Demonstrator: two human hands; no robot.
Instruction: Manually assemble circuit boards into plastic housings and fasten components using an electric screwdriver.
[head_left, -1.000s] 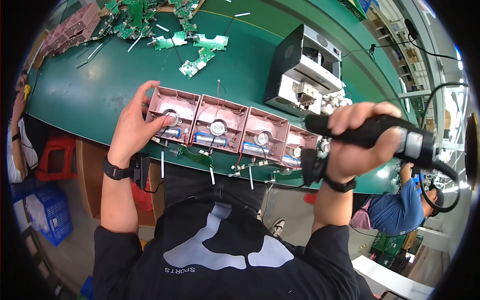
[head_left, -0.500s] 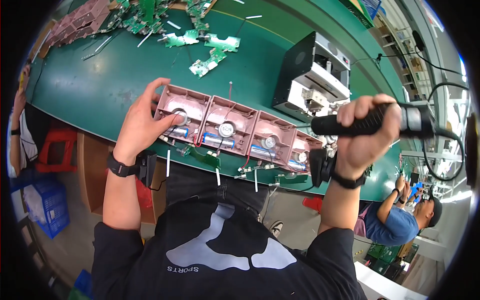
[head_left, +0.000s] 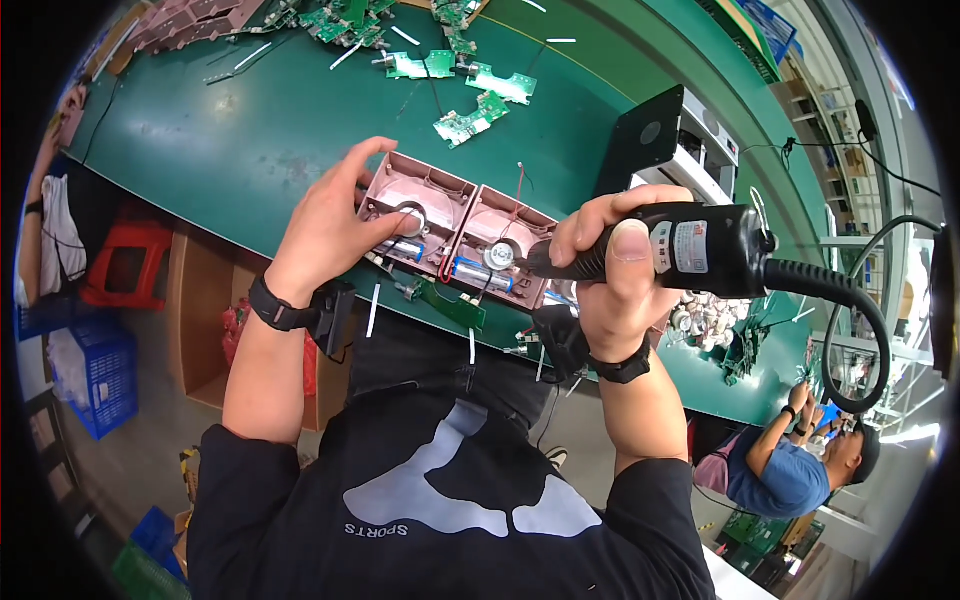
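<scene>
Left hand (head_left: 335,225) spread over the left end of the row of pink plastic housings (head_left: 455,228), fingers splayed and loosely curled, thumb and fingertips touching the rim and the round silver part inside the leftmost housing; pressing rather than clenched, nothing lifted

Right hand (head_left: 610,265) clenched around a black electric screwdriver (head_left: 690,250), thumb laid flat along its barrel, tip aimed down-left into the second housing, just beside the round silver disc there; contact between tip and part not discernible

Housings resting near the front edge of the green workbench (head_left: 230,140), open side up, side by side and touching, each showing a blue cylindrical component, a disc and thin red and black wires; further housings to the right hidden behind the right hand

Coiled black cable (head_left: 850,310) running from the rear of the screwdriver, looping down to the right of the housings

Black wrist straps on both forearms, just below the housings

Green circuit boards (head_left: 470,85) scattered on the bench beyond the housings, well apart from them; one more small green board (head_left: 450,305) hanging at the bench edge directly below them

Black and grey boxy unit (head_left: 665,140) up and to the right of the housings

Another person in a blue shirt (head_left: 780,475) far to the lower right of the housings
</scene>
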